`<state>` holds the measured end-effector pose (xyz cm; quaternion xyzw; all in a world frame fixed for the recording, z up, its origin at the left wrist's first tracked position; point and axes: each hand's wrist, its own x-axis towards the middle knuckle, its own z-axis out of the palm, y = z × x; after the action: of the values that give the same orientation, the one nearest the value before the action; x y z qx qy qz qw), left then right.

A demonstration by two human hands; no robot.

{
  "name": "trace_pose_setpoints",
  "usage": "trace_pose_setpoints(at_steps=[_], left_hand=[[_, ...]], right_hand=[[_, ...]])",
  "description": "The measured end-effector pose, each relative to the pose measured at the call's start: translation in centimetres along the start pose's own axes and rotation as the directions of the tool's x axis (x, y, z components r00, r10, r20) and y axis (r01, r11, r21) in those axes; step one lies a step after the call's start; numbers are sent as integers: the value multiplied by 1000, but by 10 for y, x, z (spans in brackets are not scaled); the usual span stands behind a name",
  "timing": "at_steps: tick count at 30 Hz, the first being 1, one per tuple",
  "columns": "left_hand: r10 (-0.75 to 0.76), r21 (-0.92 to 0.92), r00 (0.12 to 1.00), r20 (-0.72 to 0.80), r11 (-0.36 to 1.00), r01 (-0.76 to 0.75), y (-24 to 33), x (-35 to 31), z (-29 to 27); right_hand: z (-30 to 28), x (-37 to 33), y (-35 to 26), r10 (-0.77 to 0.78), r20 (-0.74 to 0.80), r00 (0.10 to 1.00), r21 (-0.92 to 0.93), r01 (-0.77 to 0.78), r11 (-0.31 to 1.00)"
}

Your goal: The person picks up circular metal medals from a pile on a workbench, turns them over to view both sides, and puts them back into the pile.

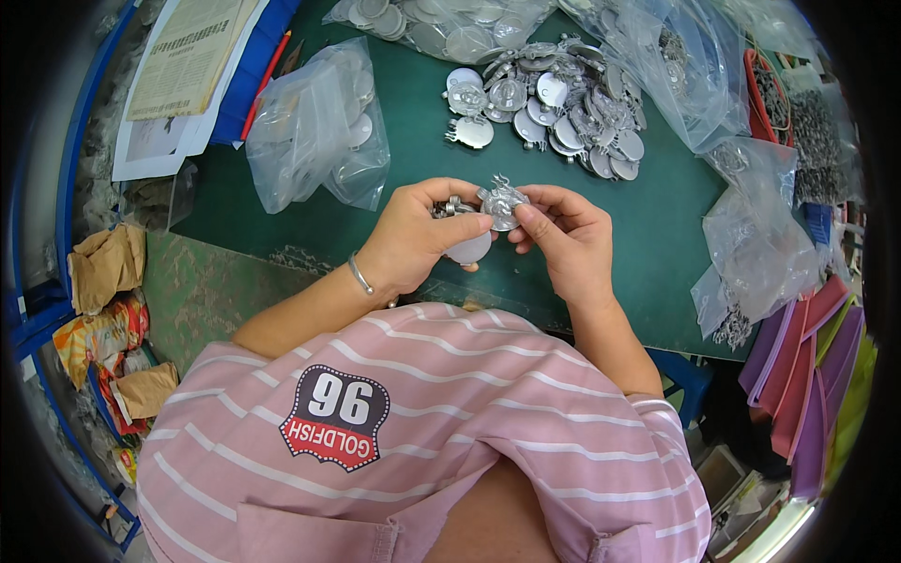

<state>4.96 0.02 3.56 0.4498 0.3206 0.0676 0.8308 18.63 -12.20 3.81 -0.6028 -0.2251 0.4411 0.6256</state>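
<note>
My left hand (405,236) is closed around a few round silver metal pieces, their kind not clear. A smooth disc (469,250) shows below its thumb. Just to the right, my right hand (570,233) pinches an ornate round silver metal piece (503,208) between thumb and fingers. This piece has a raised pattern and small prongs or loops at its top. Its left edge meets the fingertips of my left hand, so both hands are at it. Farther back on the green table (413,122) lies a heap of similar round silver pieces (563,113).
A clear plastic bag with discs (324,131) lies at the left, beside a red pencil (267,84) and papers (183,66). Another bag of discs (450,28) is at the back. Plastic bags (755,225) and a red container of small metal parts (770,98) stand right.
</note>
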Motion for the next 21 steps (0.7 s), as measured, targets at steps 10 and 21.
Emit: trace_pose_setpoints(at_steps=[10,21], left_hand=[[7,-26,1000,6,1000,-7,2,-1,5],[-35,-155,999,-17,987,32,-1,7,0]], right_hand=[[-20,-1,1,-5,-47,999,21,6,1000],[-120,-35,-11,157,-231,960,-341,-231,911]])
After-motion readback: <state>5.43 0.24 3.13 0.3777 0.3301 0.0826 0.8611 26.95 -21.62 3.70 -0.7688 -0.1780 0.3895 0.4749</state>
